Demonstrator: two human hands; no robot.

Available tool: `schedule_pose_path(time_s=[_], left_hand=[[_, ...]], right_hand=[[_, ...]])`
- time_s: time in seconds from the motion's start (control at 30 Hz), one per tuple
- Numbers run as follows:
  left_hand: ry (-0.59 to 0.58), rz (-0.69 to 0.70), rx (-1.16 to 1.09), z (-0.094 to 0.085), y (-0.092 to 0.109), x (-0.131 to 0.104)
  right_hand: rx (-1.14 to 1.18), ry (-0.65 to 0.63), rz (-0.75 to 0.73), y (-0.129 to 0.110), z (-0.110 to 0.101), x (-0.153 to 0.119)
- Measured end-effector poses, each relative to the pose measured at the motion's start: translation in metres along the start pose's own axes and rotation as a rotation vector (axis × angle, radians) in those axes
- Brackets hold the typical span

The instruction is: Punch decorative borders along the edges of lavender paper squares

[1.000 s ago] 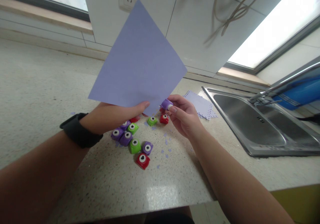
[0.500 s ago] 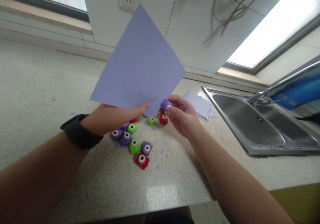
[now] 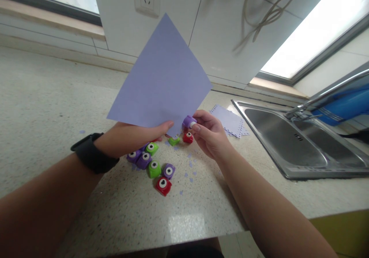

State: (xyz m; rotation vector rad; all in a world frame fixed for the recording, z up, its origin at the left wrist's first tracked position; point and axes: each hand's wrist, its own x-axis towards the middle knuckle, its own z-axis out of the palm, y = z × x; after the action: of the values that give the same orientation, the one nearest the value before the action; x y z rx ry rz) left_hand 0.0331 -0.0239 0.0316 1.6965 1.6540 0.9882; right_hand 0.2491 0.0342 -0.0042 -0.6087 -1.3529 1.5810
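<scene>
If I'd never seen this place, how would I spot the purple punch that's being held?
Start at the steel sink and look left, to the right hand above the counter. The purple punch is in its grip, by the lower right edge of the raised paper. Other purple punches lie on the counter; this one alone is held up.

Left wrist gets all the show: black watch (image 3: 95, 152), broad smooth strap wrapped right round, slim dark case seen nearly edge-on, dial hidden from this angle. Left hand (image 3: 141, 130) bare, left forearm (image 3: 62, 185) bare right out to frame edge. Over to right hand (image 3: 211, 137): bare too, thumbnail short, right forearm (image 3: 259, 196) uncovered. Down at bottom edge, dark clothing (image 3: 194, 253), details lost in shadow.
</scene>
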Motion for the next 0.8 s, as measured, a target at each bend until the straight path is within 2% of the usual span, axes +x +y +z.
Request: schedule_pose_path(time_s=[0.23,0.47,0.8], left_hand=[[-0.004,0.029,-0.004,0.0001,0.0013,-0.0008],[0.031,-0.004,0.0,0.0022,-0.0025,-0.0019],[0.028,0.015,0.01,0.0034,-0.001,-0.0021]], right_hand=[[0.011,-0.011,0.014,-0.0006,0.0003,0.0],[0.025,-0.024,0.063,-0.0005,-0.0009,-0.001],[0.019,-0.045,0.041,0.0016,-0.0025,-0.0008]])
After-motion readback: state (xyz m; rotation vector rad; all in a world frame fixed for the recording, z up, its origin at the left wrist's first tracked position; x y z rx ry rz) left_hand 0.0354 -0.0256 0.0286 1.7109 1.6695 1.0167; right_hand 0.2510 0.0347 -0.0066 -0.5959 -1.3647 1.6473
